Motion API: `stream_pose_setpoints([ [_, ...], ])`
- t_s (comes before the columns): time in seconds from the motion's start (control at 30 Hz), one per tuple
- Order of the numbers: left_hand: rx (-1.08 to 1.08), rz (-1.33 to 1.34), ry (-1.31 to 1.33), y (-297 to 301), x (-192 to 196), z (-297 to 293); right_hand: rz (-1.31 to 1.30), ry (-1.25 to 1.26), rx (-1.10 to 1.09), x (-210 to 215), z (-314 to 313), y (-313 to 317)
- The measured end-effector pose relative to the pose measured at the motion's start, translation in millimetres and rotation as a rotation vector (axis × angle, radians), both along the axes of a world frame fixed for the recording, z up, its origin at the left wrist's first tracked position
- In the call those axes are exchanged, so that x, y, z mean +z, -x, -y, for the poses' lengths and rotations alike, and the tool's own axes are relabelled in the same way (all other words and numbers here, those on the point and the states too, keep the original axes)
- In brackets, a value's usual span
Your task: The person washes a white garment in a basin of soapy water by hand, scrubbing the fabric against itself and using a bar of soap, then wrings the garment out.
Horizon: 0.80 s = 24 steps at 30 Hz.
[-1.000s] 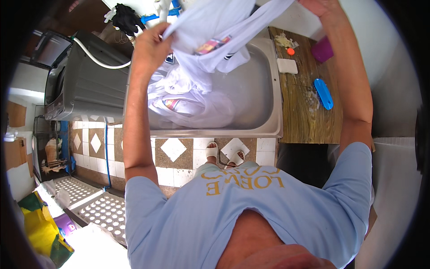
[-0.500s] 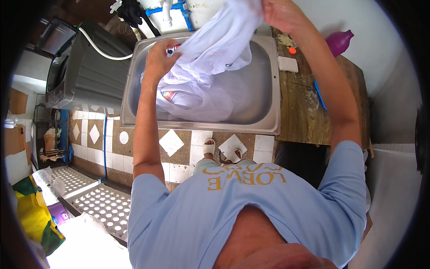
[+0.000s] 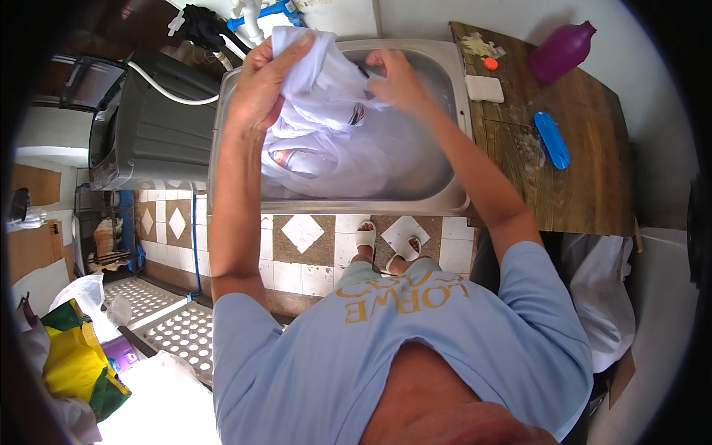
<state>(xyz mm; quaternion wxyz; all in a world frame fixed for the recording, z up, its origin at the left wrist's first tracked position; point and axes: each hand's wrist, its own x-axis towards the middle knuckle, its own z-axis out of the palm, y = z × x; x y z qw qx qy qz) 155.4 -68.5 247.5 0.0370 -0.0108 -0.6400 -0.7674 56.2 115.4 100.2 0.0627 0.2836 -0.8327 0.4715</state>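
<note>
I'm gripping the white shirt (image 3: 326,111) with both hands over the sink (image 3: 445,196): left hand (image 3: 261,89) bunching its top corner, right hand (image 3: 397,80) pinching a fold just beside. The rest is hanging down into the basin, which is giving plenty of room. It's looking wet and crumpled, with a small coloured print.

A home laundry corner. Steel sink (image 3: 460,148) at twelve o'clock, washing machine (image 3: 148,133) at ten (soap (image 3: 483,88) beside), patterned tile floor (image 3: 300,245).

purple bottle (image 3: 560,50) on wooden counter (image 3: 586,185), back corner
</note>
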Motion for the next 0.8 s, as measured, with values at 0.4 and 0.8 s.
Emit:
stream_pose_setpoints([
  [0.4, 0.161, 0.072, 0.113, -36, 18, 96, 0.67, -0.319, 0.369, -1, -54, 64],
  [0.8, 0.096, -0.189, 0.152, -44, 93, 153, 0.484, 0.707, 0.275, 213, -84, 33],
])
